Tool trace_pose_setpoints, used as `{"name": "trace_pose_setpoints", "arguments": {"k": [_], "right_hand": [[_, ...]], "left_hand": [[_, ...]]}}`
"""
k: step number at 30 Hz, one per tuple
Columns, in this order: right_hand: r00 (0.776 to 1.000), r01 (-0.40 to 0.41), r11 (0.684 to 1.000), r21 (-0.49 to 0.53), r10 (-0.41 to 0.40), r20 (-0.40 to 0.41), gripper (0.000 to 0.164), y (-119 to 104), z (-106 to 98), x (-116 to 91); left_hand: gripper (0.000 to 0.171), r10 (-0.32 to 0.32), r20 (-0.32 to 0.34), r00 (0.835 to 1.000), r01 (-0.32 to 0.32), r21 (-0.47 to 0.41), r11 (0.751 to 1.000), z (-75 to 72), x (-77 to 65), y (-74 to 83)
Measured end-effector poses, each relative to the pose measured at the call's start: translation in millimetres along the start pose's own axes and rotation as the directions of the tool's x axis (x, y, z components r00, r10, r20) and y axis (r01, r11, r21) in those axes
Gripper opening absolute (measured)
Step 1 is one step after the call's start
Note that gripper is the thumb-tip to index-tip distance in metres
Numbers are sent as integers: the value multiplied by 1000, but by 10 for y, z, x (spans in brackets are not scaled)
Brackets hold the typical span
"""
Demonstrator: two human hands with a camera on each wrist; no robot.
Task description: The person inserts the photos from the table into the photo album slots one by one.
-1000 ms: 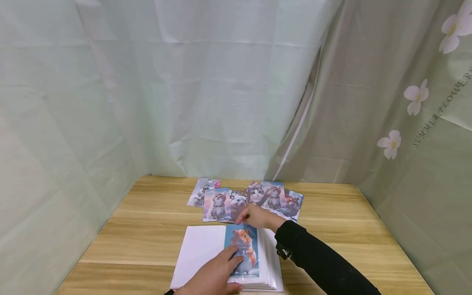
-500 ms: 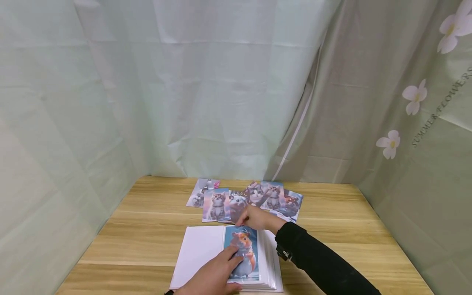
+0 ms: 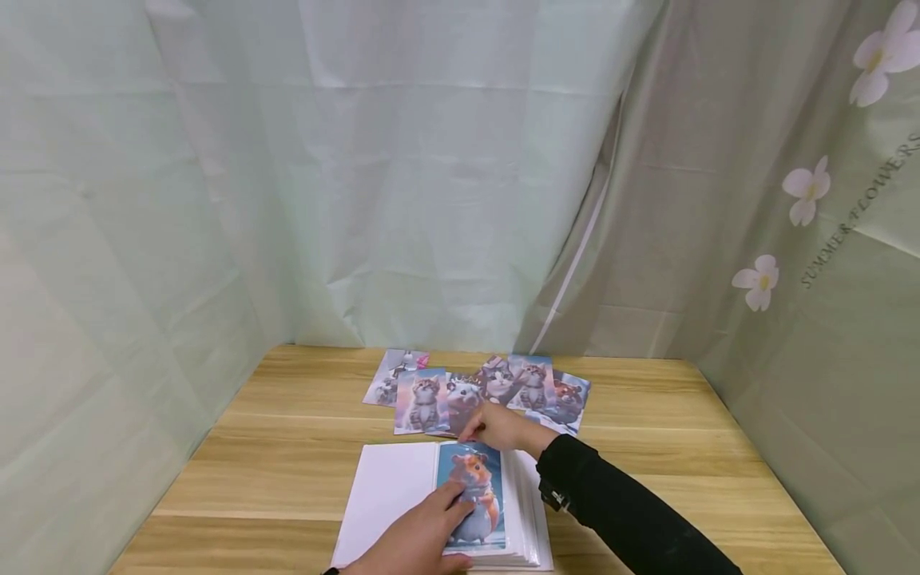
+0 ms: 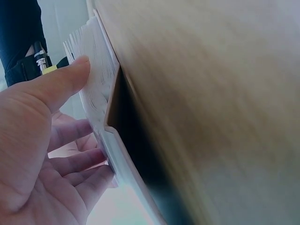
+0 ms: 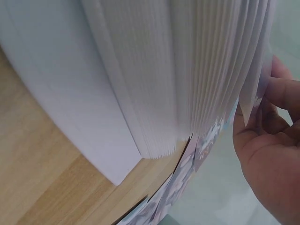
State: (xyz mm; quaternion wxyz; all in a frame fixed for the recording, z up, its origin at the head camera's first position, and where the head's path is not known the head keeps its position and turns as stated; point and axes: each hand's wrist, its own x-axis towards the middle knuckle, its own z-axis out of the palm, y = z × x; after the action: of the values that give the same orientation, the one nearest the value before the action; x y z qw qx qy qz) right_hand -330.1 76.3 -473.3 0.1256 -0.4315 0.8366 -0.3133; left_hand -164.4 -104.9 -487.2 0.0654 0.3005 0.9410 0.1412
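Note:
A white photo album (image 3: 395,479) lies open on the table, its white inner cover to the left and a thick stack of pages to the right. On the top page sits a picture of an orange and grey hamster (image 3: 474,471), seemingly inside the clear pocket. My left hand (image 3: 413,535) rests on the page's lower left with fingers extended over the picture; its thumb (image 4: 70,77) lies by the page edges in the left wrist view. At the top of the page my right hand (image 3: 503,427) pinches the picture's upper edge between thumb and curled fingers.
Behind the album several animal pictures lie overlapping, among them a kitten picture (image 3: 422,399), a crowned-animal picture (image 3: 460,393) and a bear-like picture (image 3: 571,399). The wooden table (image 3: 647,407) ends against pale curtains (image 3: 431,200) at the back and sides.
The hamster picture has slid down toward me, its lower edge now nearer the bottom of the page. My right hand follows it very slightly; my left hand stays in place.

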Motion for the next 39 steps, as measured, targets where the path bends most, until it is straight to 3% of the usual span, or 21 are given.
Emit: {"name": "trace_pose_setpoints", "arguments": {"k": [14, 27, 32, 35, 39], "right_hand": [[999, -20, 999, -31, 19, -42, 21, 50, -21, 12], [992, -119, 991, 60, 121, -43, 22, 33, -117, -53], [983, -172, 979, 109, 179, -49, 22, 32, -176, -93], [984, -158, 980, 118, 166, -59, 22, 37, -215, -119], [991, -90, 991, 102, 99, -93, 23, 53, -271, -154]], "left_hand": [[63, 114, -102, 988, -110, 45, 993, 12, -27, -34], [63, 79, -63, 995, -77, 28, 997, -17, -27, -13], [55, 100, -39, 994, -101, -17, 995, -61, -22, 18], [53, 143, -45, 989, -146, -52, 988, -84, -23, 35], [54, 206, -112, 972, -213, -59, 975, -89, -35, 47]]}}
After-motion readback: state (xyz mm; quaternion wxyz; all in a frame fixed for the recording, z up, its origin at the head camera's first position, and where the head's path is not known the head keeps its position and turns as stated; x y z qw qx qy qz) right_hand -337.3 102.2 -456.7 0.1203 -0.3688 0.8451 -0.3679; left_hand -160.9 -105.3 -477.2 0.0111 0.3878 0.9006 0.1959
